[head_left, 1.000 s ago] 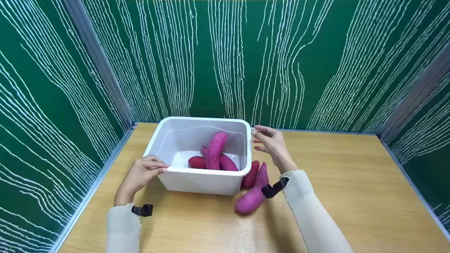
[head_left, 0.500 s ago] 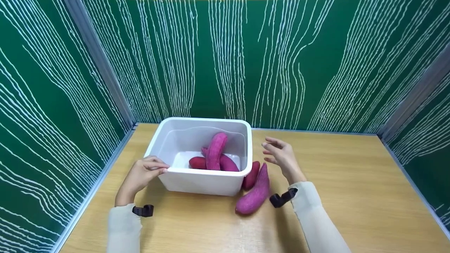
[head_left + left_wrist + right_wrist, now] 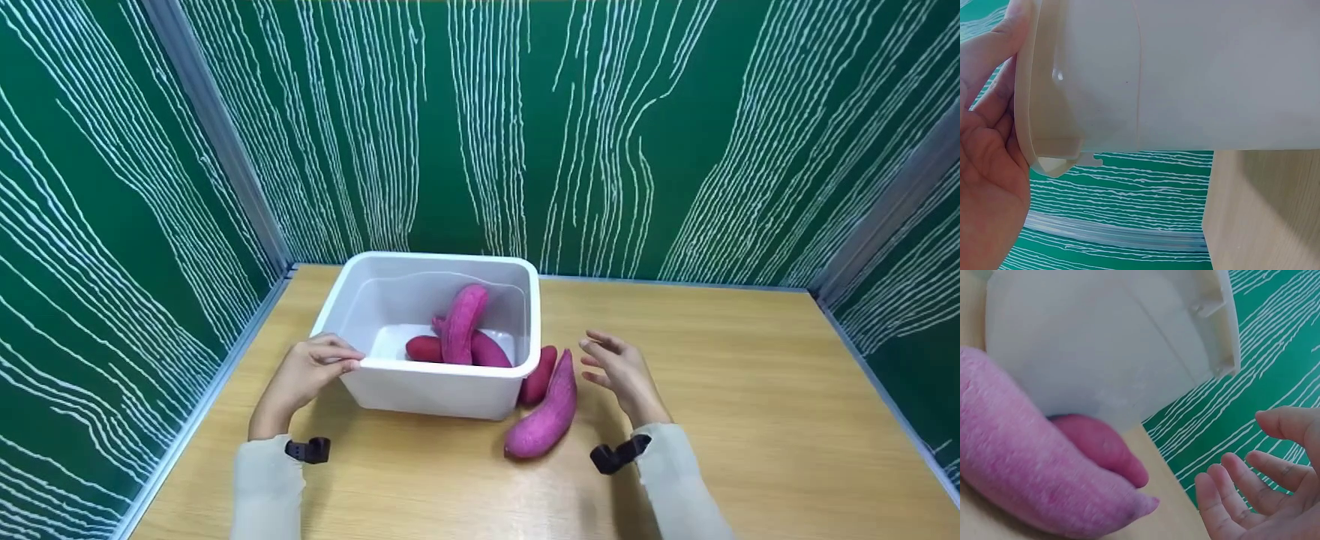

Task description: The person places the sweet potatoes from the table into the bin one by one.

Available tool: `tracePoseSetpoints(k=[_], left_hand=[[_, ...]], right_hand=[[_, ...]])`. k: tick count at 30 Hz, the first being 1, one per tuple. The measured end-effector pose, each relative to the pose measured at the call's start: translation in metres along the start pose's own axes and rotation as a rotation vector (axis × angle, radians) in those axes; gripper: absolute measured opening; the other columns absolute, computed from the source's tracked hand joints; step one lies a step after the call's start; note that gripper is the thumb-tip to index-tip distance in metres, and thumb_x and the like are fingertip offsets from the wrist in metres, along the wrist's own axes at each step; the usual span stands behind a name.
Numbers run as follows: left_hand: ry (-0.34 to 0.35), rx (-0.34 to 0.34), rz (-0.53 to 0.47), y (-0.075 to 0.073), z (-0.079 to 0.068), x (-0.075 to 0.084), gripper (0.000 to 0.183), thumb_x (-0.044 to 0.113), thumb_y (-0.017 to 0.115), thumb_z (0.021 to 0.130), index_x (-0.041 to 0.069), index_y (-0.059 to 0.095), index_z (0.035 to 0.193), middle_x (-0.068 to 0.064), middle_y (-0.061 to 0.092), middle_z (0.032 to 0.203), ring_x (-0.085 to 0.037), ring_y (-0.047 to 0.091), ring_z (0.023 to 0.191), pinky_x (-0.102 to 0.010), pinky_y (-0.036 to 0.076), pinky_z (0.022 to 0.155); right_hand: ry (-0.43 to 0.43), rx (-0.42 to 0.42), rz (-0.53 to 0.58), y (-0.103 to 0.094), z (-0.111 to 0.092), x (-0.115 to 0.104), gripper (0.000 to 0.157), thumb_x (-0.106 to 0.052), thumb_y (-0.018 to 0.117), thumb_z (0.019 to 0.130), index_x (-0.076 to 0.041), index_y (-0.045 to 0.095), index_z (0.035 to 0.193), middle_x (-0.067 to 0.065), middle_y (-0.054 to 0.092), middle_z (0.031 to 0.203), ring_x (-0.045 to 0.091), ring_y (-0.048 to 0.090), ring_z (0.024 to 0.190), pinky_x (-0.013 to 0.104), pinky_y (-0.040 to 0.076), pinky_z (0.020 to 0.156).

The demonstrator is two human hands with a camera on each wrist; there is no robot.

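Observation:
My left hand (image 3: pixel 304 379) pinches the front left rim of a white plastic tub (image 3: pixel 431 391), thumb and fingers on either side of its lip. My right hand (image 3: pixel 621 375) hovers to the right of the tub with relaxed, spread fingers and nothing in them. Nearest to it lies a large pink sweet potato (image 3: pixel 547 420) on the table. A smaller, redder sweet potato (image 3: pixel 1100 447) sits between that one and the tub's right wall. Inside the tub, a long pink sweet potato (image 3: pixel 463 322) leans across a purple one (image 3: pixel 490 351) and a red one (image 3: pixel 424 349).
The wooden table (image 3: pixel 750 405) extends to the right of both hands. Green panels (image 3: pixel 480 150) with white wavy lines enclose the back and sides, joined by grey metal posts (image 3: pixel 217 127). Each wrist wears a small black camera (image 3: pixel 309 450).
My right hand has drawn away from the tub's right rim, moving right and towards me, near the loose sweet potatoes. My left hand stays on the rim.

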State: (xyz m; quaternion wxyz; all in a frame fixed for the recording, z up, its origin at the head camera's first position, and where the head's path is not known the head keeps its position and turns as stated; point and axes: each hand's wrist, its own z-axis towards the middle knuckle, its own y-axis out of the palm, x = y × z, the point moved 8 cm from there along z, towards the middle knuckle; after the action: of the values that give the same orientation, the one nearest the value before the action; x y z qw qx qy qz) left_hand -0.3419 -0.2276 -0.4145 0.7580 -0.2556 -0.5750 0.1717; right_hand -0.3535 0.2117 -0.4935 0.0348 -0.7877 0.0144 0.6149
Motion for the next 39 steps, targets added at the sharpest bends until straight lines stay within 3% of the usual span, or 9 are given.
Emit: tracePoseSetpoints(k=[5, 12, 16, 26, 33, 39], left_hand=[[0.009, -0.001, -0.012, -0.001, 0.000, 0.001, 0.015, 0.013, 0.075, 0.081, 0.008, 0.078, 0.094, -0.004, 0.068, 0.094, -0.017, 0.056, 0.093, -0.019, 0.049, 0.077], [-0.009, -0.002, 0.002, -0.001, 0.001, 0.000, 0.013, 0.012, 0.075, 0.081, 0.009, 0.078, 0.094, -0.005, 0.068, 0.094, -0.019, 0.055, 0.094, -0.019, 0.049, 0.080], [-0.025, -0.002, -0.004, -0.001, 0.001, -0.001, 0.013, 0.012, 0.075, 0.081, 0.010, 0.078, 0.093, -0.005, 0.068, 0.095, -0.019, 0.056, 0.095, -0.019, 0.049, 0.081], [-0.026, -0.001, 0.000, 0.000, 0.001, -0.001, 0.013, 0.012, 0.075, 0.082, 0.011, 0.078, 0.094, -0.005, 0.068, 0.096, -0.019, 0.056, 0.096, -0.018, 0.049, 0.080], [-0.017, 0.006, 0.019, 0.000, 0.000, -0.001, 0.013, 0.010, 0.075, 0.082, 0.011, 0.078, 0.095, -0.004, 0.068, 0.095, -0.020, 0.055, 0.095, -0.018, 0.049, 0.079], [-0.016, 0.004, 0.015, 0.000, 0.000, -0.002, 0.013, 0.010, 0.074, 0.083, 0.008, 0.078, 0.095, -0.005, 0.068, 0.096, -0.020, 0.054, 0.096, -0.018, 0.049, 0.080]], right_hand=[[0.009, 0.013, 0.007, -0.003, -0.001, 0.015, 0.057, -0.025, 0.056, 0.098, -0.001, 0.035, 0.146, 0.022, 0.040, 0.147, 0.038, 0.045, 0.128, 0.035, 0.051, 0.094], [0.032, 0.016, 0.044, -0.003, -0.004, 0.035, 0.058, -0.020, 0.055, 0.097, 0.002, 0.032, 0.146, 0.025, 0.037, 0.147, 0.042, 0.042, 0.130, 0.046, 0.040, 0.106], [0.046, 0.023, 0.054, -0.002, -0.006, 0.044, 0.059, -0.018, 0.055, 0.097, 0.005, 0.030, 0.146, 0.027, 0.035, 0.147, 0.042, 0.045, 0.127, 0.045, 0.045, 0.102], [0.084, 0.015, 0.115, 0.000, -0.009, 0.060, 0.059, -0.014, 0.056, 0.096, 0.006, 0.030, 0.145, 0.031, 0.043, 0.135, 0.027, 0.062, 0.098, 0.041, 0.053, 0.089], [0.088, -0.019, 0.113, 0.002, -0.013, 0.069, 0.063, -0.013, 0.058, 0.093, 0.009, 0.029, 0.145, 0.022, 0.053, 0.125, 0.023, 0.061, 0.099, 0.042, 0.052, 0.092], [0.089, -0.019, 0.115, 0.007, -0.014, 0.075, 0.061, -0.012, 0.057, 0.095, 0.011, 0.029, 0.143, 0.023, 0.052, 0.126, 0.020, 0.062, 0.094, 0.039, 0.054, 0.088]])
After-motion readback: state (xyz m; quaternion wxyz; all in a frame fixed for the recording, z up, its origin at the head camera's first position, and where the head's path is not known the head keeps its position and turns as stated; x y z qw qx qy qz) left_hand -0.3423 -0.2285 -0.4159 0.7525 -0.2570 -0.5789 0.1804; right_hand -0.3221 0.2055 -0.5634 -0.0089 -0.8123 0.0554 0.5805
